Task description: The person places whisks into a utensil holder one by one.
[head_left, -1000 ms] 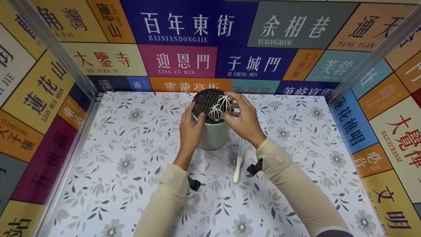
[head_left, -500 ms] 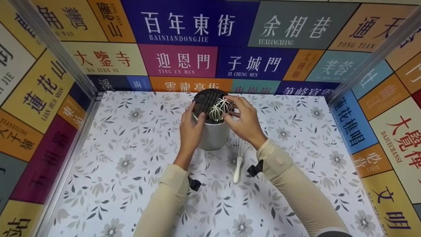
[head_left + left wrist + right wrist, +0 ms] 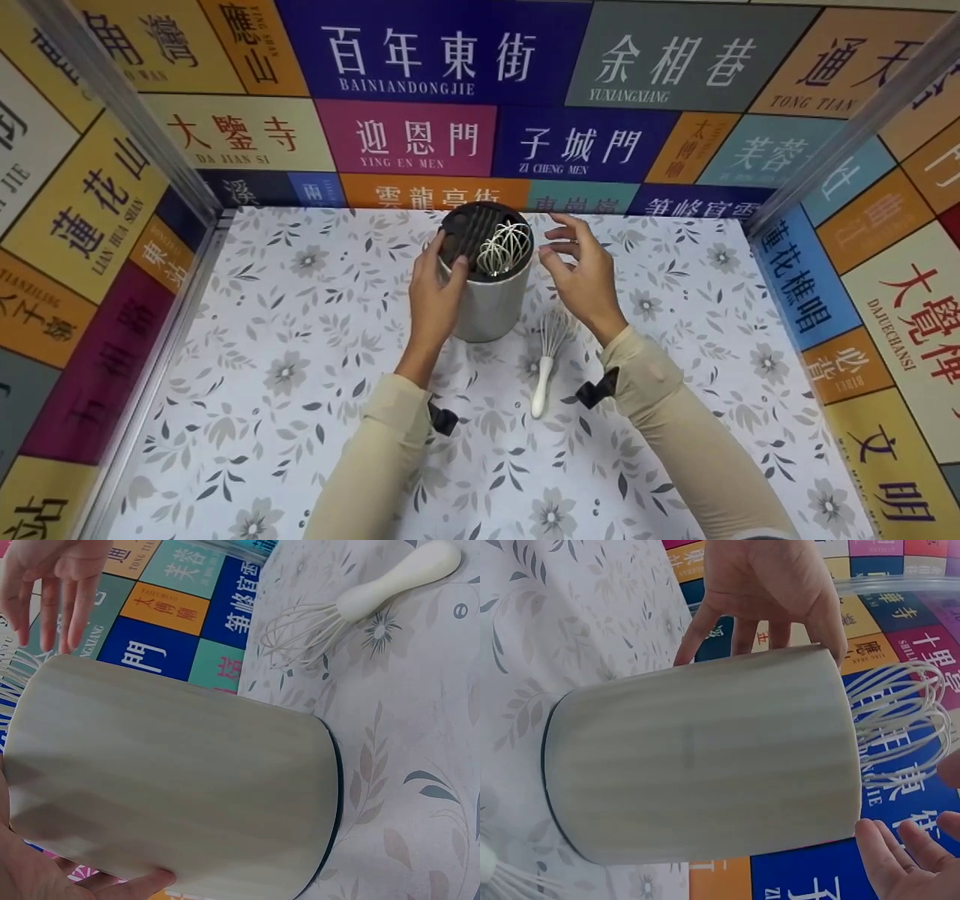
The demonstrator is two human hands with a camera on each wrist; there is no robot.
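A pale grey cylindrical utensil holder (image 3: 486,311) with a dark slotted top (image 3: 480,225) stands upright on the cloth. The wire heads of whisks (image 3: 505,249) rise from the right side of its top; the rest of them is hidden inside. My left hand (image 3: 437,289) grips the holder's left side near the rim, thumb at the front. To the right of the holder, my right hand (image 3: 585,274) is apart from the whisk heads, fingers loosely bent with nothing between them. Another whisk (image 3: 545,367), with a white handle, lies on the cloth in front of the holder, to the right.
A white tablecloth (image 3: 292,420) with grey flowers and leaves covers the table. Panels of coloured signs (image 3: 420,139) close it in at the back and both sides, with metal corner posts (image 3: 161,135) between them.
My right hand has let go of a whisk head and moved right, away from the holder. The two whisk heads have come closer together. My left hand has stayed put.
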